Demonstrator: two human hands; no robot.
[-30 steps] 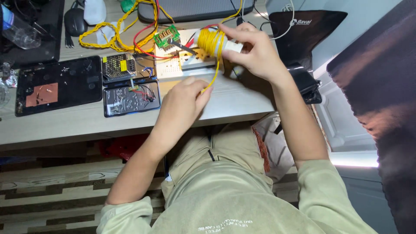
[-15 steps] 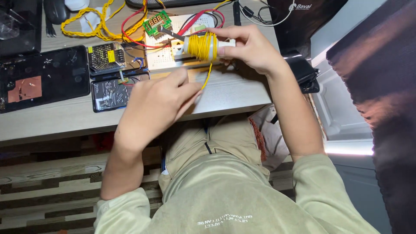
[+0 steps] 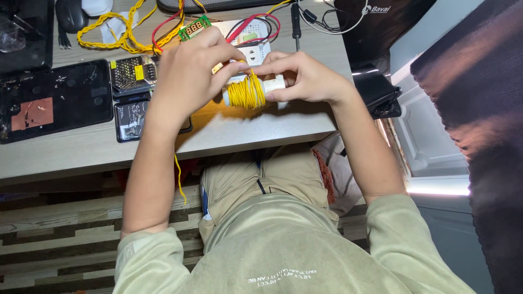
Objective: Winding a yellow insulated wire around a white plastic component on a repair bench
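A white tube wound with yellow wire is held above the front of the grey desk. My right hand grips the tube's right end. My left hand pinches the yellow wire at the top of the coil. A loose end of yellow wire hangs down below my left forearm, past the desk edge.
On the desk lie a metal-mesh power supply, a small dark box, a black tablet-like panel, a twisted yellow cable, a green digital meter board, red and black wires, a white device and a black bag.
My left hand rose from the desk edge to the top of the coil. The coil and my right hand sit closer to me. The view shifted toward the desk.
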